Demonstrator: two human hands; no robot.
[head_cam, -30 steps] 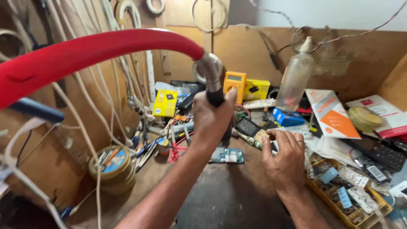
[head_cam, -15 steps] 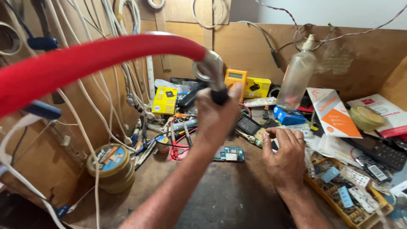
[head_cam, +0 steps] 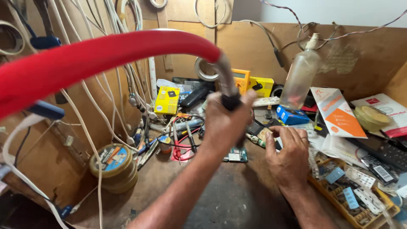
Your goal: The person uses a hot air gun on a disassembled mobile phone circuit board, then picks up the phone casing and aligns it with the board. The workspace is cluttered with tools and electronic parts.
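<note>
Our left hand (head_cam: 224,123) has its fingers clenched around the black handle (head_cam: 231,101) of a tool whose bent metal neck (head_cam: 224,74) runs up into a thick red hose (head_cam: 106,55); the hose arcs away to the left, above the bench (head_cam: 229,203), and swells large near the camera. Our right hand (head_cam: 288,154) rests just to the right, fingers curled loosely over small parts near the middle of the bench; we cannot tell whether it grips any of them. A small green circuit board (head_cam: 235,154) lies below the left hand, partly hidden by it.

Farther out, red and black leads (head_cam: 182,146) tangle to the left of the board. A round tin (head_cam: 113,163) stands near the left edge, under hanging white cables (head_cam: 91,110). Toward the back edge we see a yellow box (head_cam: 167,100), a yellow meter (head_cam: 241,80) and a cloudy plastic bottle (head_cam: 300,76). A blue box (head_cam: 290,115) sits right of the hands, and a yellow tray (head_cam: 352,199) of small parts fills the right front corner.
</note>
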